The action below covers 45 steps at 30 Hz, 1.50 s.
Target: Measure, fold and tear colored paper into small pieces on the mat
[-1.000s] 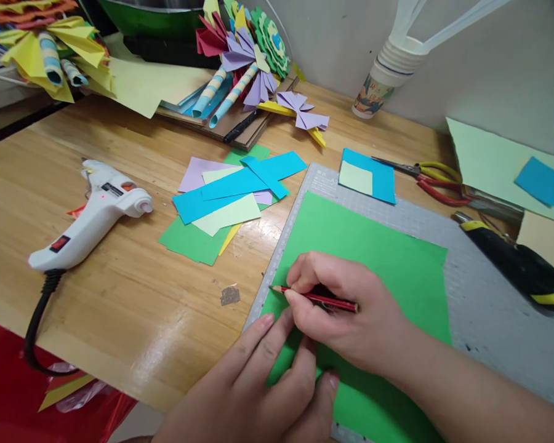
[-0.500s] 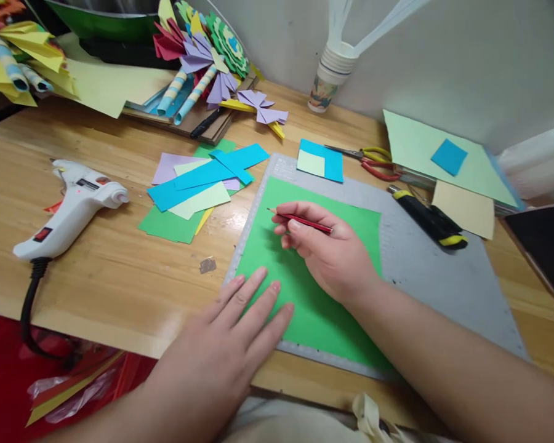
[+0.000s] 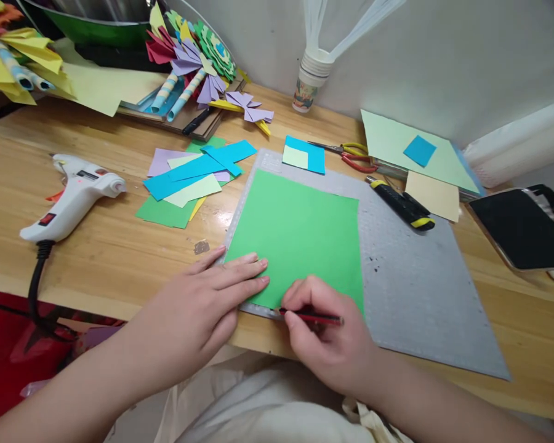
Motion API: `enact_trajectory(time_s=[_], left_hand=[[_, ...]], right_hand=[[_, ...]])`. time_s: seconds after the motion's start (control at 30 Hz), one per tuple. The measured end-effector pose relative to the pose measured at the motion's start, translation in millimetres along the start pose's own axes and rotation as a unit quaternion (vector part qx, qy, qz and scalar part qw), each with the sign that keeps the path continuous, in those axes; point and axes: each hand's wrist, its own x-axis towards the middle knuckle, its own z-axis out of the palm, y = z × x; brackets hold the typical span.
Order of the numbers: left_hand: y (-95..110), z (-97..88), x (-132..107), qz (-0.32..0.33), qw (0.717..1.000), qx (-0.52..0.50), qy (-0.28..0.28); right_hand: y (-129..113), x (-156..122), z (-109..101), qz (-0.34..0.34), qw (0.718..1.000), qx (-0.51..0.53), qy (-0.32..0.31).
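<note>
Pencil (image 3: 321,318), red and dark, pinched between thumb and fingers of right hand (image 3: 330,332). Tip points left, down at near edge of green paper sheet (image 3: 305,240); cannot tell if it touches paper or mat. Left hand (image 3: 198,311) grasps nothing: palm down, fingers spread a little, fingertips on the sheet's near-left corner area. Sheet lies flat on left part of gray cutting mat (image 3: 415,301), which rests on wooden table (image 3: 101,264).

At mat's far edge: blue paper piece (image 3: 316,163) with pale green piece (image 3: 295,157) on it, scissors (image 3: 354,147) beside, yellow and red handles. Black-and-yellow tool (image 3: 401,204) lies on mat, right of sheet. Phone (image 3: 519,227) farther right, dark screen.

Left of mat: loose pile of cut paper (image 3: 166,211), blue strips on top. White glue gun (image 3: 76,194) on its side, well apart from left hand, cord trailing off near edge. Back: stacked paper cups (image 3: 307,83) holding white sticks (image 3: 357,27), near wall; paper flowers (image 3: 198,58) on cardboard (image 3: 215,123), back left.
</note>
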Motion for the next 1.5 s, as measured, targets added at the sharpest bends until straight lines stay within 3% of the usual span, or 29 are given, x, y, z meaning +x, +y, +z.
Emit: enact_trajectory(time_s=[0.07, 0.13, 0.77, 0.97, 1.2, 1.5], left_hand=[[-0.6, 3.7, -0.3, -0.011, 1.0, -0.008, 0.021], [0.0, 6.5, 0.1, -0.016, 0.999, -0.019, 0.04], [-3.2, 8.7, 0.2, -0.005, 0.999, -0.016, 0.027], [-3.8, 7.3, 0.0, 0.002, 1.0, -0.012, 0.019], [-4.5, 8.9, 1.3, -0.002, 0.999, -0.027, 0.018], [-3.4, 7.5, -1.0, -0.001, 1.0, -0.021, 0.022]], right_hand=[[3.2, -1.9, 3.5, -0.063, 0.997, -0.053, 0.008], [4.6, -1.1, 5.1, -0.077, 0.994, -0.077, 0.02], [4.1, 1.9, 2.8, -0.088, 0.99, -0.105, -0.036], [4.5, 2.4, 2.8, -0.071, 0.993, -0.093, -0.002], [4.6, 3.4, 3.1, -0.088, 0.991, -0.096, -0.028], [4.9, 2.0, 2.4, -0.084, 0.992, -0.096, -0.015]])
